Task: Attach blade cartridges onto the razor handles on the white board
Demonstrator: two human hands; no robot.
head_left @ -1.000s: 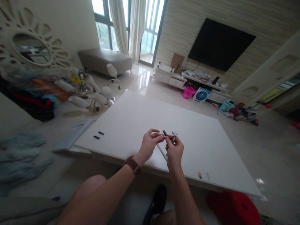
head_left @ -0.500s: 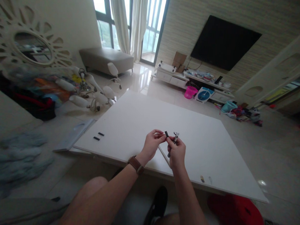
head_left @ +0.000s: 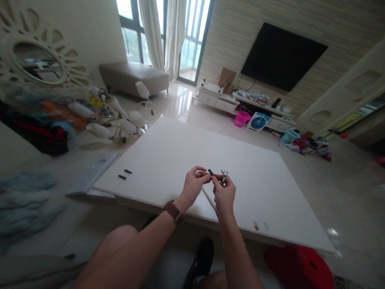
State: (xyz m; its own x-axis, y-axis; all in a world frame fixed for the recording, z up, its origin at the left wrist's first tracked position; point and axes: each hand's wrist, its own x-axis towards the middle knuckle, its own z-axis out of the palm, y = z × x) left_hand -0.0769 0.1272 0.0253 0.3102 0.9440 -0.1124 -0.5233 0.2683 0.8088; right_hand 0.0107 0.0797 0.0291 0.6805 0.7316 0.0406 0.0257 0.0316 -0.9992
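Observation:
Above a large white board [head_left: 179,148], my left hand [head_left: 194,184] and my right hand [head_left: 225,194] meet at the fingertips. A small black strip [head_left: 211,172] is pinched there, between the left fingers and the right thumb and forefinger. My right hand is also closed around a small hammer-like tool [head_left: 224,176] with a silver head; its handle is mostly hidden in the palm. Two similar black strips [head_left: 122,177] lie on the board to the left. A thin pale rod [head_left: 208,197] shows beneath my hands.
Near the board's front right edge lie a small yellow-and-dark piece [head_left: 255,225] and a thin clear item [head_left: 266,226]. A red object [head_left: 301,270] is on the floor at front right. A lamp fixture [head_left: 123,127] stands beyond the left edge; a grey-white panel [head_left: 93,177] leans out there.
The black strip has turned a little between my fingers, and the tool's handle shows less below my right hand. The whole view has shifted slightly.

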